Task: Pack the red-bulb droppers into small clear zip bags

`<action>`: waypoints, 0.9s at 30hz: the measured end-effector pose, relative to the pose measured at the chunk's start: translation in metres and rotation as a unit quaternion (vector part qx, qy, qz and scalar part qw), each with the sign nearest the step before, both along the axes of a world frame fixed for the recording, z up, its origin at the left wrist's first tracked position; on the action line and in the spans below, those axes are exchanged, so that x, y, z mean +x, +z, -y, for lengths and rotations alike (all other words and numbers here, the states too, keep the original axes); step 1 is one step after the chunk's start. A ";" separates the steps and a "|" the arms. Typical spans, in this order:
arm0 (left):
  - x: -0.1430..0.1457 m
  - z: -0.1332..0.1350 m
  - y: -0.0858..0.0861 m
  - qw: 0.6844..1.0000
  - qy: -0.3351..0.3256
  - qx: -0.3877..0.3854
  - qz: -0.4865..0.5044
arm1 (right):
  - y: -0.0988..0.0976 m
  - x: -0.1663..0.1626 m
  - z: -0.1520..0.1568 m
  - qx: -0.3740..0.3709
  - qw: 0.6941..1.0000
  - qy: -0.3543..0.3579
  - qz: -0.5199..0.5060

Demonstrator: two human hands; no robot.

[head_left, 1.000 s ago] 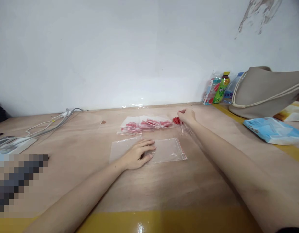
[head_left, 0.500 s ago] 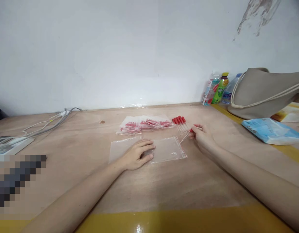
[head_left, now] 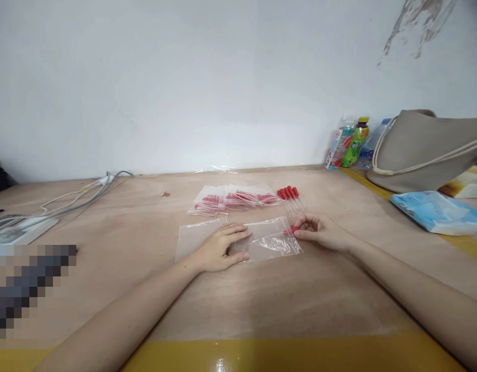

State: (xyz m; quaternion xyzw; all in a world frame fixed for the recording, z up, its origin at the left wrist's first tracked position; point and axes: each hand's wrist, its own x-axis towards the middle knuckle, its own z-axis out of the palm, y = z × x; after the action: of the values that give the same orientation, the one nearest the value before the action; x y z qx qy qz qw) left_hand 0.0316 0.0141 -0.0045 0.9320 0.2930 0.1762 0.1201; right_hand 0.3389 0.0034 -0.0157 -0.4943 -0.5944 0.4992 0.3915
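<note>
Head view: pipette (head_left: 293, 229) seemingly pinched in right fingers (head_left: 301, 234) at bag (head_left: 270, 244) mouth, left fingers (head_left: 238, 235) apart atop

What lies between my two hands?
In the head view, only the clear zip bag: left hand rests on it, right hand holds a red-capped dropper at its mouth.

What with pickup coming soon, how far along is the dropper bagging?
Done: a pile of filled zip bags lies behind. In hand: the left hand flattens a clear zip bag while the right hand holds a red-bulb dropper at its mouth. Left: several loose droppers beside the pile, not yet bagged.
</note>
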 end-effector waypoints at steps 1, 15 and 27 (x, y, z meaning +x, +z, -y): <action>0.000 0.000 0.000 1.000 0.000 0.001 -0.001 | 0.001 0.001 -0.001 0.003 1.000 0.021 0.009; 0.001 -0.001 0.001 1.000 -0.009 -0.008 -0.012 | 0.005 -0.012 -0.006 0.155 0.972 0.139 0.113; 0.002 0.004 0.006 0.999 -0.014 -0.028 0.025 | 0.016 0.003 -0.090 0.136 0.886 -0.262 0.359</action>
State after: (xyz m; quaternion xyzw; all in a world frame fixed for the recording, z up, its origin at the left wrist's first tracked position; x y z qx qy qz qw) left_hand 0.0335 0.0106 0.0014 0.9276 0.2816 0.1900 0.1556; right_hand 0.3420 0.0930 0.0003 -0.7192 -0.6052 0.0814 0.3314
